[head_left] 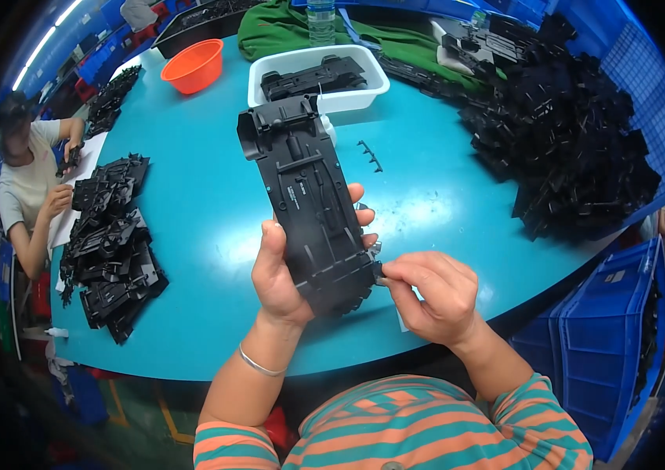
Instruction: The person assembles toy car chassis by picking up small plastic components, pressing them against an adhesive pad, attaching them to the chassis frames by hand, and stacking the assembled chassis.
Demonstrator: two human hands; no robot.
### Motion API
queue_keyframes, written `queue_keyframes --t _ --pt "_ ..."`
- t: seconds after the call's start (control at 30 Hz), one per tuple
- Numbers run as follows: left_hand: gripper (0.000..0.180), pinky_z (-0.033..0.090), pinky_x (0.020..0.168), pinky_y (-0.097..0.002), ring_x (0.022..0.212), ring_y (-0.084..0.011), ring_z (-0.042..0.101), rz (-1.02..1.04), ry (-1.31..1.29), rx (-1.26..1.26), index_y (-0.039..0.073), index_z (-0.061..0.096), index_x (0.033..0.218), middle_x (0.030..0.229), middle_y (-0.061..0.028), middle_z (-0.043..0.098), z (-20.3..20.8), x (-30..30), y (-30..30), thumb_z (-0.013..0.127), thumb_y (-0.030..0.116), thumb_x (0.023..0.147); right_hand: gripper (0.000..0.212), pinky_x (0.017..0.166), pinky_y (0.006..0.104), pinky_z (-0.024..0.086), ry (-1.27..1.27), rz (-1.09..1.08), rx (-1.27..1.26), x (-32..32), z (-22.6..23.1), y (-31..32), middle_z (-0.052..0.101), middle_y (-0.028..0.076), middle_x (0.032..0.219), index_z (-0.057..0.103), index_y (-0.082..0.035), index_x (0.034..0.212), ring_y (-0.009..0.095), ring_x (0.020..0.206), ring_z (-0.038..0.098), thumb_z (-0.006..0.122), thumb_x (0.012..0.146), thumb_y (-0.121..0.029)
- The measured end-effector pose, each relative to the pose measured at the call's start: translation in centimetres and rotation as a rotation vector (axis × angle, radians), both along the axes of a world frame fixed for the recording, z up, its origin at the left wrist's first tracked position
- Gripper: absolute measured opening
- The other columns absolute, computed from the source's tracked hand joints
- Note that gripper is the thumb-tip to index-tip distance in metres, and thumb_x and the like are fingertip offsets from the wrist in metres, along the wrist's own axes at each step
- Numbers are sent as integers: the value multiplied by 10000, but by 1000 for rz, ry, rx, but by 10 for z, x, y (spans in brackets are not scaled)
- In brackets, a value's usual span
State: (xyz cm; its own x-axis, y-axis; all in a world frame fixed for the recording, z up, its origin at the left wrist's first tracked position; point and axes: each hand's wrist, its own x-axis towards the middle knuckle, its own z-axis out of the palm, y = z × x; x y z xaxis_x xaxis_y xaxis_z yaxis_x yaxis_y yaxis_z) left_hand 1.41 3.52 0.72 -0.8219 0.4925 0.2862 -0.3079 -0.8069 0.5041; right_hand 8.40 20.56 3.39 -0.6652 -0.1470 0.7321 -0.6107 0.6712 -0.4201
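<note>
A long black plastic vehicle chassis [305,196] is held up over the table, tilted, with its moulded ribs and small pale print facing me. My left hand [279,278] is closed around it, thumb on the left edge and fingertips showing past the right edge. At the chassis's lower right edge, my right hand [438,294] pinches a small dark piece [379,272]; its shape is mostly hidden by the fingers. Beyond the chassis, a thin black toothed strip [370,157] lies on the table. A white tub [364,100] behind it contains another black chassis part [313,78].
On the turquoise table [215,204] lie a stack of black chassis parts [113,243] at left and a large heap [567,133] at right. An orange bowl [193,66], green cloth [269,31] and bottle [321,23] are far back. Blue crates [595,345] stand right; a person [30,180] works left.
</note>
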Motion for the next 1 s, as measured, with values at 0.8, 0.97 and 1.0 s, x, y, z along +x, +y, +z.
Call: queue_keyframes --t 0.8,0.97,1.0 --pt "847 535 923 -472 1144 -360 577 87 8 -131 -14 287 1445 1388 -252 432 -1 5 4 457 614 903 210 532 285 519 103 -57 113 -2 -14 -4 648 91 745 654 -1 830 221 615 650 728 640 47" --pt "867 529 931 -465 1138 -363 579 122 12 -167 -24 285 1443 1389 -249 432 3 6 5 473 619 893 199 531 288 518 108 -41 111 -3 -15 -5 647 89 744 655 -2 830 218 619 650 725 647 34" --pt "867 529 931 -465 1138 -363 579 122 11 -168 -24 285 1443 1389 -249 432 3 7 4 473 619 893 199 531 288 518 107 -41 110 -3 -15 -5 647 89 744 655 -2 830 218 619 650 725 647 34"
